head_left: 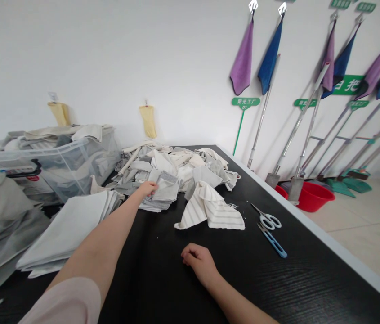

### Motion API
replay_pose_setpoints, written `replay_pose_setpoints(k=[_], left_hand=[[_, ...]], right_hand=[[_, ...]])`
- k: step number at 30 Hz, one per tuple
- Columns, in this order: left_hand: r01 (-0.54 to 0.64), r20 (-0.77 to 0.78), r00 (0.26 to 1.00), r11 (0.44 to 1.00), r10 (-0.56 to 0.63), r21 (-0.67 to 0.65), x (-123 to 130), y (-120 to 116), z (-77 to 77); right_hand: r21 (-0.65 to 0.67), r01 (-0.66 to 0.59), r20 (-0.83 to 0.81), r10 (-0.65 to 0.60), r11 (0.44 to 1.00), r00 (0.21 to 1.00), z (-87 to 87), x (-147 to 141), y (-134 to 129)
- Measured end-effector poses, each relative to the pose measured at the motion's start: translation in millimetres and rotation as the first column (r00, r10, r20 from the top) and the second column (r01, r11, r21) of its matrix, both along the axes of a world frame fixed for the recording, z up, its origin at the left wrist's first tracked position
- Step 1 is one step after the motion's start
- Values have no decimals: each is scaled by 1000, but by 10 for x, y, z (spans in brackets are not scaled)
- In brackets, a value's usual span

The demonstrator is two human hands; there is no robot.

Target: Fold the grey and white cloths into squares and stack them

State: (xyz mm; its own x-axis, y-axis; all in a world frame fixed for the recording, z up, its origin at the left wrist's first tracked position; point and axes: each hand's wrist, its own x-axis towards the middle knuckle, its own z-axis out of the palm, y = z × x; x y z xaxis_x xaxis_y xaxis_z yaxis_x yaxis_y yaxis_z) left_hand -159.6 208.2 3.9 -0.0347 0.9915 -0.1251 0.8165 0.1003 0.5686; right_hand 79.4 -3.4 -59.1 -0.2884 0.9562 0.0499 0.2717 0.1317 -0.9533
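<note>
My left hand (148, 188) reaches forward to a small stack of folded grey cloths (165, 191), its fingers closed on a cloth at the stack's left edge. My right hand (199, 260) rests over the black table (163, 274), fingers curled in, and no object shows in it. Just beyond it lies a striped cream cloth (210, 209), loosely crumpled. Behind both hands spreads a heap of grey and cream cloths (176, 164). To the right lie scissors with pale handles (269, 220) and blue thread snips (274, 240).
At left are a stack of larger folded pale cloths (64, 225) and a clear plastic bin (71, 157) filled with cloths. The table's white edge (311, 227) runs along the right. Past it, a red basin (315, 197) and several long-handled cleaning tools stand by the wall.
</note>
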Motion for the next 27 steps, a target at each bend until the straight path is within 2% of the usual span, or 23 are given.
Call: replay_pose_setpoints(k=[4, 7, 13, 16, 18, 20, 24, 27], left_hand=[[246, -103, 960, 962, -259, -119, 126, -21, 34], [320, -195, 922, 942, -335, -105, 212, -3, 56], [284, -381, 877, 955, -294, -85, 280, -17, 104], [225, -424, 878, 973, -222, -42, 302, -3, 211], [187, -421, 893, 982, -161, 22, 321, 41, 360], [153, -389, 916, 981, -94, 122, 338, 107, 586], [85, -259, 966, 938, 6, 337, 370, 215, 1211], [60, -149, 989, 884, 11, 463, 415, 178, 1698]], right_hand=[[-2, -2, 11, 2, 1000, 1000, 10, -4, 1], [-5, -6, 16, 6, 1000, 1000, 11, -7, 3], [2, -3, 11, 3, 1000, 1000, 0, -6, 5], [0, -1, 13, 1, 1000, 1000, -4, -4, 8], [-6, 1, 12, -1, 1000, 1000, -7, -4, 9], [-13, 2, 11, -1, 1000, 1000, -7, -2, 9], [-17, 1, 9, -1, 1000, 1000, 3, 5, 4], [-12, -3, 4, 3, 1000, 1000, 9, 8, -1]])
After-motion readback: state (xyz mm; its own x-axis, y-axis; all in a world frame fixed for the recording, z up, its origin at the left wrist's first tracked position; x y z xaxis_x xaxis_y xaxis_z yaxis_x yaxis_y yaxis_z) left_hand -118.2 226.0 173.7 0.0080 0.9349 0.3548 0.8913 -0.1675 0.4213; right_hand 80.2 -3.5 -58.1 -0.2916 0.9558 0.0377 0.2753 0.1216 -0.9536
